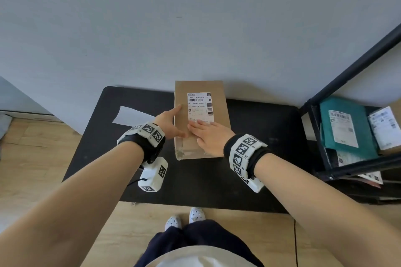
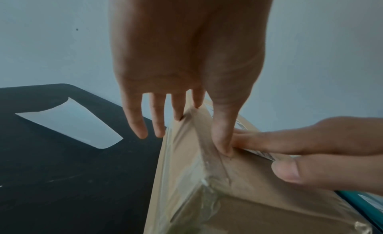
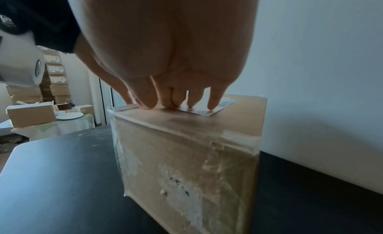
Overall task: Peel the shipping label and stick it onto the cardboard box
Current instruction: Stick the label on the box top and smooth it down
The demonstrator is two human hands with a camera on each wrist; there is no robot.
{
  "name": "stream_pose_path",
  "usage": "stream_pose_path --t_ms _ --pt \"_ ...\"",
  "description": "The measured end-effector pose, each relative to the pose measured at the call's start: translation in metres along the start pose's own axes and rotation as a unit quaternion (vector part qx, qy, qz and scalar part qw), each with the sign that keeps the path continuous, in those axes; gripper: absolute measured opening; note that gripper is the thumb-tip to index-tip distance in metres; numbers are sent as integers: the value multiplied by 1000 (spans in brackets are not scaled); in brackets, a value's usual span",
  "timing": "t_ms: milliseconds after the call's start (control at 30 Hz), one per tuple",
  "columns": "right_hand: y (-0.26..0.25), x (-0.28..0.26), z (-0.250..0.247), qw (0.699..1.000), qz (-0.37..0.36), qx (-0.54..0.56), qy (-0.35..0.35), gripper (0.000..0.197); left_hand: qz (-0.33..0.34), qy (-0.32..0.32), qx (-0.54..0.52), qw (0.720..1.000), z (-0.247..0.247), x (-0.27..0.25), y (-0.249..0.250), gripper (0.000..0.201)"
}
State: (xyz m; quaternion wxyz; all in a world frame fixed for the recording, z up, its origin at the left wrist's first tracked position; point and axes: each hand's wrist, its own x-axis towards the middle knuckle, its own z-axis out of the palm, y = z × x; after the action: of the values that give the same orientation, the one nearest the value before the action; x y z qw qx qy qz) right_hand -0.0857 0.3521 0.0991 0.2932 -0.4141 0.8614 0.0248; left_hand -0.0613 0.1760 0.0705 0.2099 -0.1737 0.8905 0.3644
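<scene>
Shipping label (image 1: 200,106) is already lying on top of the cardboard box (image 1: 219,119), and the right hand (image 1: 211,136) is pressing its near edge with flat straight fingers while the left hand (image 1: 168,122), fingers straight and thumb on top, is steadying the box's left edge, so I judge the smoothing step is in hand and next calls for rubbing toward the far edge.

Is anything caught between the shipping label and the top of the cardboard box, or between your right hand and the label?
Nothing visible. The shipping label lies flat on the cardboard box top, and the right hand presses straight fingers directly on its near edge.
</scene>
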Motion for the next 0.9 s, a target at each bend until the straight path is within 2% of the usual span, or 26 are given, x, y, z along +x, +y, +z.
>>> stream_pose_path --t_ms 233,600,733,900 --pt "-4 -9 9 999 15 -23 19 54 7 3 -5 1000 3 -1 -3 105" --pt "37 -39 20 995 84 -26 45 52 -1 -2 -11 1000 4 -1 -2 104" --pt "40 -39 20 994 74 -16 79 53 -2 -6 -22 1000 5 0 -4 105" --pt "35 -28 27 997 57 -16 41 55 -1 4 -28 1000 5 2 -6 105"
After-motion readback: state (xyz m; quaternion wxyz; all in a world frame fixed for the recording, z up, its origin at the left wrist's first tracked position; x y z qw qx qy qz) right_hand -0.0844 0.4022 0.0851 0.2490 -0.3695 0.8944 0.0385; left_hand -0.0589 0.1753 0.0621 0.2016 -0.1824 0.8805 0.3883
